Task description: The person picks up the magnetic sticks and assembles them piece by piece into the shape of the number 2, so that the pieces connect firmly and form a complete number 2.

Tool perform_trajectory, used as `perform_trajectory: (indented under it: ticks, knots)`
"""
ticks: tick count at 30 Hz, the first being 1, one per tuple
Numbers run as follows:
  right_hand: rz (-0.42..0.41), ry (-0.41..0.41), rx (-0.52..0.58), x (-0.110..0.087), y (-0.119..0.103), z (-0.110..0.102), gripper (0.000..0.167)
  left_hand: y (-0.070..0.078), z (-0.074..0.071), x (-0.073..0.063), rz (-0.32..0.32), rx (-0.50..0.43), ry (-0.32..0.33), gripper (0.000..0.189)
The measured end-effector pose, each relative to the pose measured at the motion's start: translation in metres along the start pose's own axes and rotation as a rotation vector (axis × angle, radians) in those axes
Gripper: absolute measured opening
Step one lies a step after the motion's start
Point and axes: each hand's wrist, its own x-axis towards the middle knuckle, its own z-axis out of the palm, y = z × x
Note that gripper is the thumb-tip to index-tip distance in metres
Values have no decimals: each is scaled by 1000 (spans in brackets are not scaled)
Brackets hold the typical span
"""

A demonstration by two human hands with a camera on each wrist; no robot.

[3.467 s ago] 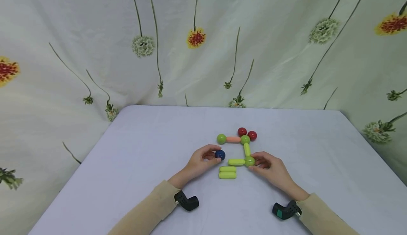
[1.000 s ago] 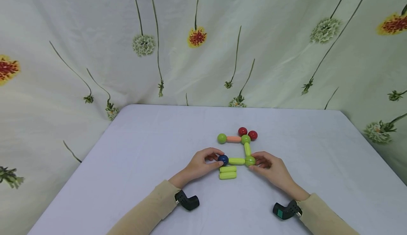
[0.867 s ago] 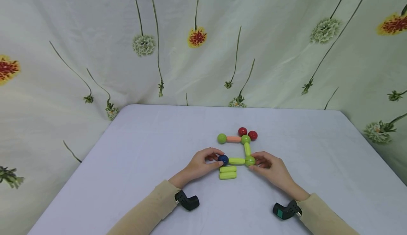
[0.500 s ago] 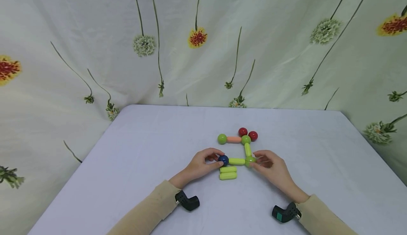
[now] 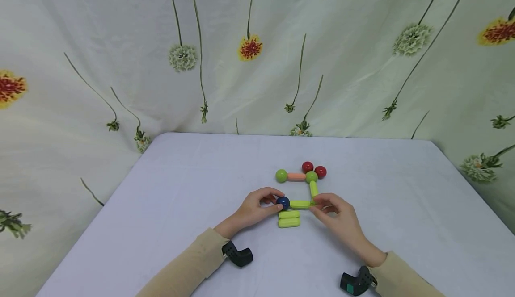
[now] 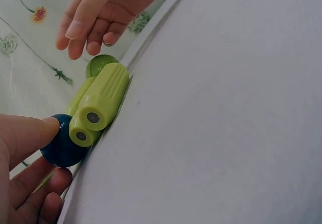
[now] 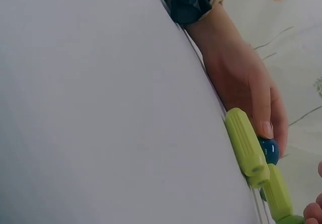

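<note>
My left hand (image 5: 252, 207) pinches a glossy blue ball (image 5: 283, 203) between thumb and fingers. That ball touches the left end of a yellow-green magnetic rod (image 5: 299, 204). At the rod's other end sits a green ball (image 6: 100, 65), mostly covered in the head view by my right hand (image 5: 339, 219). The left wrist view shows the right fingers loosely bent above this ball, apart from it and holding nothing. Another yellow-green rod (image 5: 313, 189) runs back to a second green ball (image 5: 311, 177), which an orange rod (image 5: 296, 177) joins to a third green ball (image 5: 281, 175).
Two red balls (image 5: 320, 171) touch the rear green ball. Just in front of the blue ball, two loose yellow-green rods (image 5: 289, 222) lie side by side. A white-covered table (image 5: 201, 167) bears everything, with a flower-printed cloth (image 5: 346, 56) behind.
The left hand has brought the blue ball right and slightly nearer, against the rod's end. The right hand has let go of the green ball and shifted left over it.
</note>
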Motion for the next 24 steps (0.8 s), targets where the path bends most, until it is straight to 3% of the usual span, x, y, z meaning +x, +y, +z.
perform_trajectory:
  ticks: [4, 13, 24]
  knots:
    - [-7, -37, -5, -2, -5, 7, 21, -1, 0, 0, 1, 7, 2, 28]
    - [-67, -83, -15, -4, 15, 26, 16, -2, 0, 0, 2, 1, 7, 28]
    - [-75, -107, -66, -4, 9, 37, 16, -3, 0, 1, 13, -1, 4, 27]
